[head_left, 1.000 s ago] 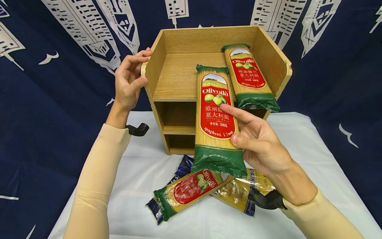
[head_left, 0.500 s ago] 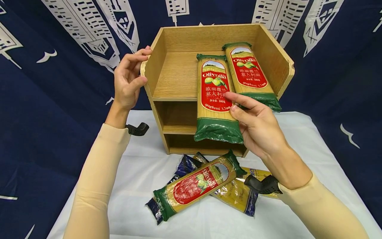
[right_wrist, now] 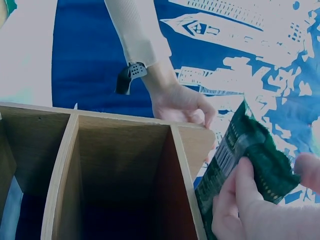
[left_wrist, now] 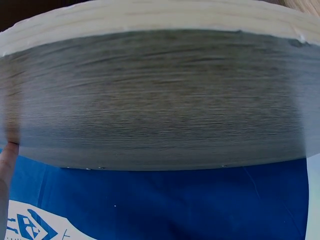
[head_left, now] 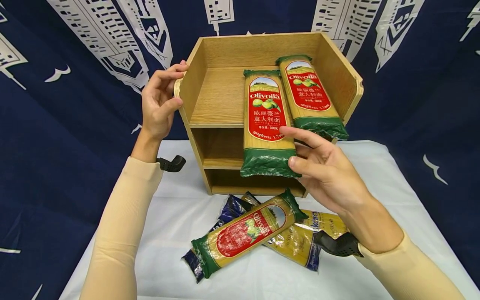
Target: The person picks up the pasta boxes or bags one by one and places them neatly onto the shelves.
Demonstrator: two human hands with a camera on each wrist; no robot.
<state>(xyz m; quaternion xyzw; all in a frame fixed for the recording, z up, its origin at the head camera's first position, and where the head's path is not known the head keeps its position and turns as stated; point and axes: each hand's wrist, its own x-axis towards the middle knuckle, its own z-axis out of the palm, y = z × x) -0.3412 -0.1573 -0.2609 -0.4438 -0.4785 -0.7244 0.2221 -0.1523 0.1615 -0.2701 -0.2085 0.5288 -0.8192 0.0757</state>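
From where I stand, it all turns on how the spaghetti packet (head_left: 264, 121) lies from the right hand (head_left: 330, 177): up and to the left of it, caught by its lower right corner. That grip is closed on the packet's green end, thumb on the front and fingers beneath, with the index finger stretched along the red label. The packet's long axis runs nearly straight from the person towards the back, its far end above the top board of the wooden shelf (head_left: 219, 96) and its near end jutting out past the front edge. Whether its underside touches the board I can't tell from here. Just to its right lies a second packet (head_left: 310, 93) of the same kind, slanting a little, against which I'd judge any push inward has to be lined up. The right hand is plainly the nearer; the left hand (head_left: 159, 104) is well apart from the packet, pinching the shelf's left side panel, as though to steady it. Below, more packets (head_left: 245, 235) lie crossed on the white-covered desk (head_left: 168, 254).
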